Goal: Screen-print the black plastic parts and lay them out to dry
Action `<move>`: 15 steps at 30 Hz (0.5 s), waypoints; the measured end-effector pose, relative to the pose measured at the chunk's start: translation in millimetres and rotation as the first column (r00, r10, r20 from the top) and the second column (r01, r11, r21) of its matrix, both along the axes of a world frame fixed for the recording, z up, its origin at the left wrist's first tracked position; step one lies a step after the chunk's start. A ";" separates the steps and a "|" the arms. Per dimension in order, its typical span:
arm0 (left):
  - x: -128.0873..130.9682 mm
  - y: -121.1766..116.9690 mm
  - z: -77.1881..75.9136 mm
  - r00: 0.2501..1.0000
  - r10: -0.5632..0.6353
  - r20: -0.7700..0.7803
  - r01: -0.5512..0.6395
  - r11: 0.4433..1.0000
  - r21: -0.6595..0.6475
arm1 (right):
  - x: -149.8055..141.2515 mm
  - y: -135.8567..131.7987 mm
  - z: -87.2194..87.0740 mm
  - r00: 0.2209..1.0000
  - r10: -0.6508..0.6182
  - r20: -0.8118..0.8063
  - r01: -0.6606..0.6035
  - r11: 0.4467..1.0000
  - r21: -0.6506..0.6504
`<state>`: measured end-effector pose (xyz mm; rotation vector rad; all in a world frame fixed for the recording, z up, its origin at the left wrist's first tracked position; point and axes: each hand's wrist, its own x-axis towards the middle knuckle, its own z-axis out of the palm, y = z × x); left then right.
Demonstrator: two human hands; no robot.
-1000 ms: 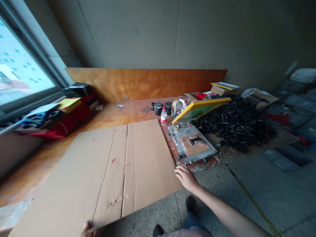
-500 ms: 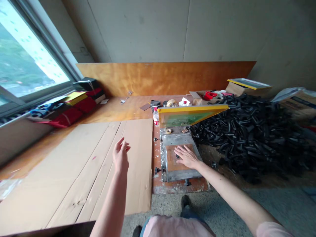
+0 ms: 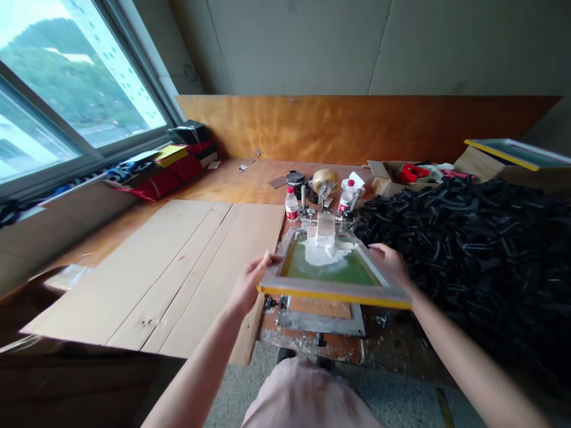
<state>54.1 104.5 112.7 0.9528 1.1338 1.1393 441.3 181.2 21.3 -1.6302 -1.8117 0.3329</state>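
Observation:
A yellow-edged screen-printing frame [image 3: 334, 291] with green mesh and a smear of white ink [image 3: 323, 252] is tilted down over a metal printing base [image 3: 321, 321]. My left hand [image 3: 250, 282] grips the frame's left side. My right hand [image 3: 390, 261] grips its right side. A clear squeegee [image 3: 325, 229] stands in the ink at the far end of the mesh. An orange-brown platen [image 3: 319, 307] shows under the frame's near edge.
A flattened cardboard sheet [image 3: 169, 273] lies to the left on the wooden floor board. A big heap of black plastic parts [image 3: 468, 232] fills the right. Bottles [image 3: 291, 205], an ink tin [image 3: 295, 179] and a tape roll [image 3: 325, 177] stand behind the press. Red and yellow items [image 3: 165, 169] sit under the window.
The raised screen frame has come down towards the base. My left hand left the cardboard and my right hand left the platen; both now hold the frame's sides. The view moved closer.

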 end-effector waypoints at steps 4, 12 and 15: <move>-4.4 -37.3 -61.5 0.998 -0.060 -0.016 0.055 0.973 -0.224 | -54.0 15.3 39.9 0.976 0.194 0.095 -0.202 0.976 0.085; -2.6 -43.9 -142.7 0.991 -0.039 -0.127 0.009 0.975 -0.223 | -133.8 20.6 45.8 0.820 0.372 0.435 -0.266 0.921 -0.286; -5.0 -43.4 -149.8 0.992 -0.064 -0.113 0.039 0.976 -0.214 | -130.3 14.7 48.8 0.786 0.419 0.454 -0.315 0.904 -0.288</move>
